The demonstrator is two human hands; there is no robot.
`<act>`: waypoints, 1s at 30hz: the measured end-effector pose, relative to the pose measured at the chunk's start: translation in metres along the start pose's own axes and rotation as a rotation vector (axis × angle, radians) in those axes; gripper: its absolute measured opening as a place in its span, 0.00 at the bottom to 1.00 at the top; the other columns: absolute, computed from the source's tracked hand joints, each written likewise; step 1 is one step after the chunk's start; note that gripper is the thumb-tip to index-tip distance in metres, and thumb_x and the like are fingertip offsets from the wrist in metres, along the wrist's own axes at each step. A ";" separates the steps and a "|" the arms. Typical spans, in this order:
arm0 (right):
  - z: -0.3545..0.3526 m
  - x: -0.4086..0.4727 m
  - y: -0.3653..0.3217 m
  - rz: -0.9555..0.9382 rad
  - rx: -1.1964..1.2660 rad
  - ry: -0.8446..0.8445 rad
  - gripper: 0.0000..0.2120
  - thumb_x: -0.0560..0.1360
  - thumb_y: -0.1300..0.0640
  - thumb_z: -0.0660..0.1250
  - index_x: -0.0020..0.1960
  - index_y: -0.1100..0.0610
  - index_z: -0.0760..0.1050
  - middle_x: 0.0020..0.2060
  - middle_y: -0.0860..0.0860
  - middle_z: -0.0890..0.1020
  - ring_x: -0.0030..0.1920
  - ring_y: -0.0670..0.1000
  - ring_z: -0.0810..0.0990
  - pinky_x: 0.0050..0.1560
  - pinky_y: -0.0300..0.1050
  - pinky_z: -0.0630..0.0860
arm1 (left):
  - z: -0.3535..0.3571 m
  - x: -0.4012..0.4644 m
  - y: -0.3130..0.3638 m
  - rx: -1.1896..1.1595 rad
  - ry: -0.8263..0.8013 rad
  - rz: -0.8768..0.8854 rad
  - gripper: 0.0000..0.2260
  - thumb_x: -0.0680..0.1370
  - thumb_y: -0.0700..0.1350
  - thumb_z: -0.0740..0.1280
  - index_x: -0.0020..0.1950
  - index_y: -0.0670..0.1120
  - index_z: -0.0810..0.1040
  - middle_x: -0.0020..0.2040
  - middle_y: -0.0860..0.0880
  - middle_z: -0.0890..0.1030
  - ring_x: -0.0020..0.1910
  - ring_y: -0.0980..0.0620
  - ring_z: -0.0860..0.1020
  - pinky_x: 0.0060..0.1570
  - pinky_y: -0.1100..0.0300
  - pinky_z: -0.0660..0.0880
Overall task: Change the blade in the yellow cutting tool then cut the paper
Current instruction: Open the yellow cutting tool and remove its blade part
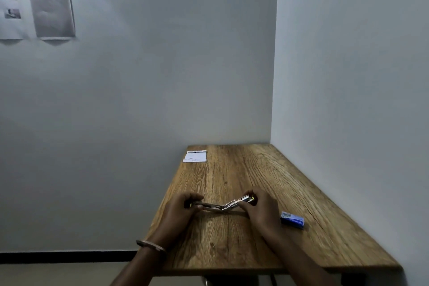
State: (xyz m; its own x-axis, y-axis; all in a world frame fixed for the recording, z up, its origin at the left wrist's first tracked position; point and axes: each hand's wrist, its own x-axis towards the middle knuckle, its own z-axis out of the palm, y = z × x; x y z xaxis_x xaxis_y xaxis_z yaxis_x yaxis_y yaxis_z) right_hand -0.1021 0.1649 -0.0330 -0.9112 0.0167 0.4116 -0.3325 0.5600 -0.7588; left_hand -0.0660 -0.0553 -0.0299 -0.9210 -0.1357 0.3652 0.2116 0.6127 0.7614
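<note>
Both hands hold the cutting tool [224, 204] low over the wooden table [255, 181]. The tool shows as two silvery metal lengths meeting at a bend in the middle, with a bit of yellow at its right end. My left hand [180, 211] grips the left end. My right hand [261, 206] grips the right, yellow end. A small white paper [195, 156] lies flat at the far left corner of the table. A small blue box [292, 220] lies on the table just right of my right hand.
The table stands in a corner, with a wall along its far edge and another along its right side. Printed sheets [52, 8] hang on the wall at upper left. The floor [58, 274] drops away left of the table.
</note>
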 end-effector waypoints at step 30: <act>-0.002 0.002 0.007 -0.102 -0.316 -0.074 0.04 0.74 0.56 0.73 0.48 0.52 0.85 0.47 0.46 0.85 0.49 0.45 0.82 0.44 0.31 0.69 | 0.041 0.008 0.010 0.358 -0.120 0.266 0.10 0.74 0.56 0.72 0.53 0.56 0.83 0.41 0.63 0.76 0.42 0.65 0.75 0.36 0.71 0.70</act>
State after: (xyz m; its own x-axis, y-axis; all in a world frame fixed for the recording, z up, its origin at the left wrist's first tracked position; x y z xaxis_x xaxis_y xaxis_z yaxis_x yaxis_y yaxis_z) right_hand -0.1055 0.1707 -0.0367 -0.8961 -0.1063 0.4309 -0.3416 0.7852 -0.5165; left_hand -0.0850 -0.0184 -0.0408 -0.8855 0.1408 0.4427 0.3392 0.8470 0.4092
